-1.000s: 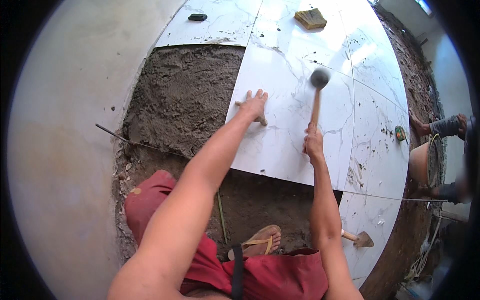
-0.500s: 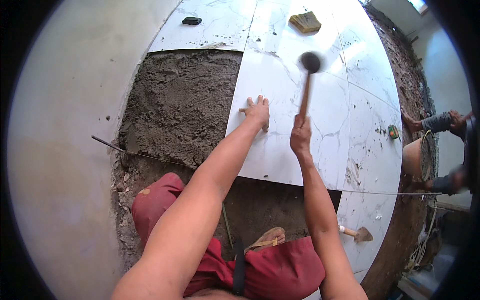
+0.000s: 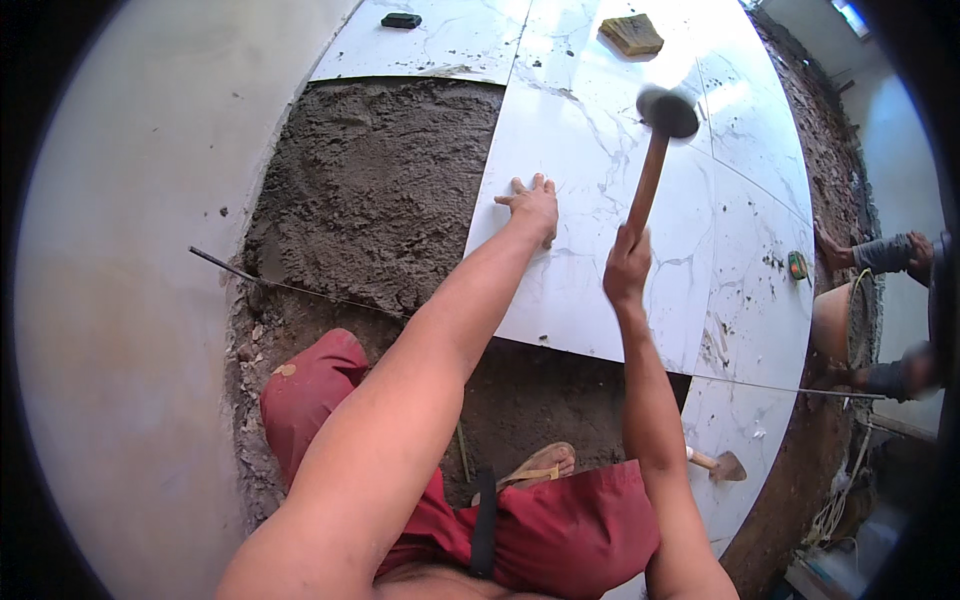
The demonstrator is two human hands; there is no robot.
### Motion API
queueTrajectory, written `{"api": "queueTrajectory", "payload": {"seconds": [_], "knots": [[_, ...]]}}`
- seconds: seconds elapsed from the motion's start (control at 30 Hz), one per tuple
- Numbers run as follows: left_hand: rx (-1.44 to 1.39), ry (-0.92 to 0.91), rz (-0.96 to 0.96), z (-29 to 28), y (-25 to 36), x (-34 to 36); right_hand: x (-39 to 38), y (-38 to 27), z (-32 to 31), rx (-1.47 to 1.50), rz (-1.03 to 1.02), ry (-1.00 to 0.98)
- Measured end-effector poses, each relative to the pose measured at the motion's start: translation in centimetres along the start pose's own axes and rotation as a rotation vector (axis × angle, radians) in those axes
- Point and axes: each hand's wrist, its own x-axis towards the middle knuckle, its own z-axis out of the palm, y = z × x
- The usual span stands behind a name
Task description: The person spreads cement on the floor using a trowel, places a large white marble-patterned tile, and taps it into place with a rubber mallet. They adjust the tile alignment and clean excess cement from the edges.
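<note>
My left hand [image 3: 532, 210] rests with spread fingers on a large white marble-patterned tile [image 3: 590, 290], close to its left edge. In my right hand [image 3: 628, 265] is the wooden handle of a rubber mallet [image 3: 650, 180]. The mallet's dark round head is smeared by motion and appears above the tile; whether it touches cannot be told. Left of the tile lies a bed of rough wet mortar [image 3: 370, 190]. A thin string [image 3: 340, 297] runs from a metal rod [image 3: 222, 264] across the near edge of the mortar.
A trowel [image 3: 722, 465] lies on the tiles at right, below a green tape measure [image 3: 797, 265]. Farther off are a yellowish sponge-like block [image 3: 631, 36] and a black block [image 3: 401, 20]. A co-worker's arms [image 3: 885, 255] flank a bucket [image 3: 838, 320]. A plastered wall [image 3: 130, 280] borders the left.
The mallet and my right hand have shifted slightly right in the picture, with the mallet head swung and tilted. The whole view has moved a little; my left hand remains on the tile.
</note>
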Motion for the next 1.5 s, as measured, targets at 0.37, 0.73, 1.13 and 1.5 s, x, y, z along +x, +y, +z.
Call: {"api": "queueTrajectory", "payload": {"seconds": [0.37,0.73,1.13,1.5], "knots": [[-0.017,0.06,0.042,0.6,0.6,1.4,-9.9,10.9,-8.8,-0.204,0.201,-0.124],[0.131,0.184,0.199,2.0,-1.8,1.8,-20.9,5.4,-16.3,-0.056,0.4,-0.061],[0.199,0.247,0.332,3.1,-4.1,-1.8,-36.5,9.6,-21.4,-0.262,0.504,0.033],[-0.004,-0.231,0.798,-4.2,-2.1,-23.9,-29.5,25.6,-33.8,0.437,1.256,0.723]]}}
